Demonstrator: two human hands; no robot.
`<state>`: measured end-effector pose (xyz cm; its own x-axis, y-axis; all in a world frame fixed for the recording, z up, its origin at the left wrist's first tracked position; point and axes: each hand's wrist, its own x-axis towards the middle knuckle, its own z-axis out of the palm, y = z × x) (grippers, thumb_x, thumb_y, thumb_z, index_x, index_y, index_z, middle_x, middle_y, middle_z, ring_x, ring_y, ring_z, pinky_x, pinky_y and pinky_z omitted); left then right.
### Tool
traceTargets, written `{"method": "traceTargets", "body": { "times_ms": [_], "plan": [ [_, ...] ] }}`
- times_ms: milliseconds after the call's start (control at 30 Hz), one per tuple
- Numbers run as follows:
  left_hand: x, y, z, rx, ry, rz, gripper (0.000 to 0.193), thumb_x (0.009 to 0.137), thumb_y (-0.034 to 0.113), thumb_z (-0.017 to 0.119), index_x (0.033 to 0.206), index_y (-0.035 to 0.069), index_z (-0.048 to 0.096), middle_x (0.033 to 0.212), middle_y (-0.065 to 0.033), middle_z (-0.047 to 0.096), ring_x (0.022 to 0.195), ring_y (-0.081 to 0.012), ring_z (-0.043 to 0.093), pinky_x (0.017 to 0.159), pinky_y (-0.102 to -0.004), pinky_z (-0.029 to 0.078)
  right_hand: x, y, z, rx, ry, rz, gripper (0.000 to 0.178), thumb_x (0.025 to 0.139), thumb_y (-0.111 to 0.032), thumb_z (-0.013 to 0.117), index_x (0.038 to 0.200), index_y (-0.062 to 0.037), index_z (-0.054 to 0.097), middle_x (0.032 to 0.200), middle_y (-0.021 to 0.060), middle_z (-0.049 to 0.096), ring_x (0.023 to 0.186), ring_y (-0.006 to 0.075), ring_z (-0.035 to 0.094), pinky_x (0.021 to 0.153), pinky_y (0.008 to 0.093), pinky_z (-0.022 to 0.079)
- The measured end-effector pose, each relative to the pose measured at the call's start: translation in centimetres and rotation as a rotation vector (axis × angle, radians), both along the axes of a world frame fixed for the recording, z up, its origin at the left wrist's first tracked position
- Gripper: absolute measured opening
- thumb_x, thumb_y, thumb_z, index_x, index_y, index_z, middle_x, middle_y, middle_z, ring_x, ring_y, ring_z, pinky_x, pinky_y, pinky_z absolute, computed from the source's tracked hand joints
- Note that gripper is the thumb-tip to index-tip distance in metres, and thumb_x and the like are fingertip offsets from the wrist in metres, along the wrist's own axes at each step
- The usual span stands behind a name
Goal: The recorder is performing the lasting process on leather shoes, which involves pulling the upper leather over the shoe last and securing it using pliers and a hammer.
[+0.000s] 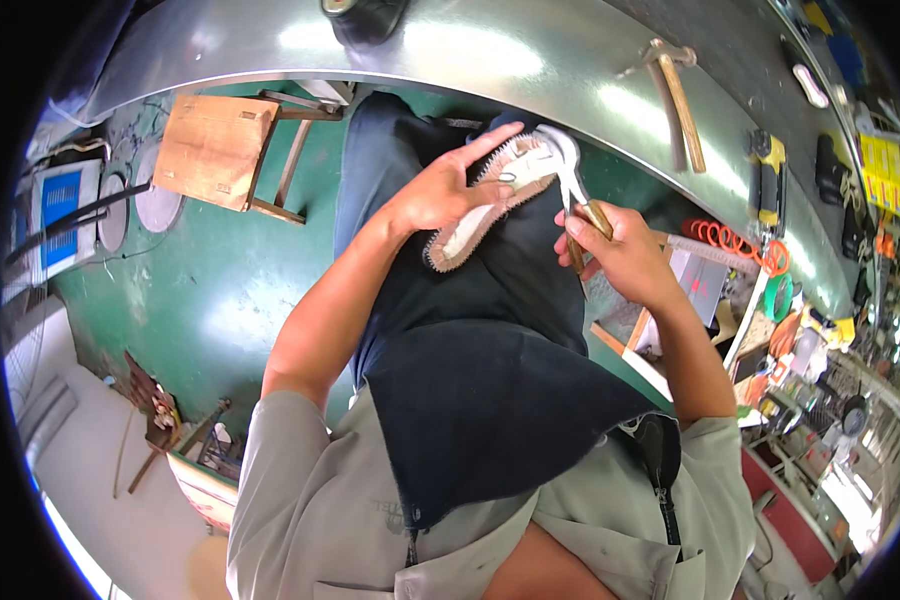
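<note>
A shoe upper stretched over a last [460, 242] lies sole side up across my lap, with a pale insole area and a brown gathered edge. My left hand [440, 195] grips it from the left, thumb across the bottom and index finger stretched along the far side. My right hand [625, 252] is closed around the handles of a pair of lasting pincers [567, 165]. Their curved metal jaws are at the shoe's far right edge; whether they pinch the material is hard to tell. A dark apron [500, 400] covers my lap.
A metal-topped bench [470, 50] curves in front of me, with a hammer [682, 115], a yellow-and-black tool [767, 175] and a dark shoe-like object [365, 18] on it. A wooden stool [215, 150] stands left. At right are an orange coiled hose [735, 240] and a cluttered shelf.
</note>
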<state>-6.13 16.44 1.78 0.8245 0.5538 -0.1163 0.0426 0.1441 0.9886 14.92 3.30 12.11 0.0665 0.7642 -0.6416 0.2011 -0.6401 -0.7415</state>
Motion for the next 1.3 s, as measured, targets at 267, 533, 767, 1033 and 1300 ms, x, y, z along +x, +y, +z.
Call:
{"method": "traceTargets", "body": {
  "times_ms": [267,533,767,1033,1300],
  "plan": [
    [0.9,0.2,1.8,0.04,0.126,-0.052,0.075,0.091,0.008,0.072,0.157,0.014,0.037,0.147,-0.0103,0.053,0.133,-0.0175,0.047,0.115,-0.033,0.033,2.1,0.2,-0.9,-0.218,0.235,0.085,0.033,0.101,-0.031,0.06,0.112,0.0002,0.063,0.09,0.0106,0.072,0.077,0.0174,0.072,0.061,0.0293,0.057],
    [0.8,-0.8,1.0,0.147,0.167,0.021,0.075,0.091,0.007,0.072,0.157,0.015,0.037,0.145,-0.01,0.055,0.132,-0.0177,0.047,0.115,-0.033,0.033,1.2,-0.7,-3.5,-0.152,0.362,-0.008,0.031,0.101,-0.034,0.059,0.1,-0.0029,0.063,0.081,0.0076,0.069,0.066,0.0137,0.065,0.056,0.0246,0.048],
    [2.2,-3.8,2.0,0.355,0.149,-0.042,0.075,0.089,0.003,0.072,0.156,0.009,0.037,0.153,-0.0125,0.048,0.141,-0.0232,0.045,0.116,-0.0352,0.033,-1.3,3.6,-2.1,0.604,0.192,-0.718,0.03,0.106,-0.032,0.052,0.098,-0.0049,0.062,0.074,0.0043,0.065,0.062,0.0098,0.059,0.051,0.0233,0.041],
    [1.3,-1.0,2.5,0.204,0.174,-0.011,0.079,0.09,0.006,0.072,0.158,0.01,0.033,0.153,-0.0136,0.046,0.14,-0.0203,0.041,0.118,-0.0334,0.03,0.0,-3.3,-1.5,0.037,0.27,-0.174,0.036,0.101,-0.033,0.058,0.113,0.0006,0.061,0.089,0.0109,0.071,0.076,0.0156,0.07,0.058,0.0264,0.055],
    [1.2,-1.8,1.7,0.189,0.2,0.002,0.08,0.091,0.007,0.072,0.159,0.011,0.031,0.151,-0.0132,0.049,0.138,-0.0207,0.044,0.117,-0.0339,0.032,1.4,-2.5,-2.6,-0.131,0.426,-0.015,0.031,0.101,-0.03,0.059,0.108,-0.0004,0.063,0.088,0.0106,0.072,0.075,0.0167,0.072,0.06,0.0281,0.055]
  ]
}}
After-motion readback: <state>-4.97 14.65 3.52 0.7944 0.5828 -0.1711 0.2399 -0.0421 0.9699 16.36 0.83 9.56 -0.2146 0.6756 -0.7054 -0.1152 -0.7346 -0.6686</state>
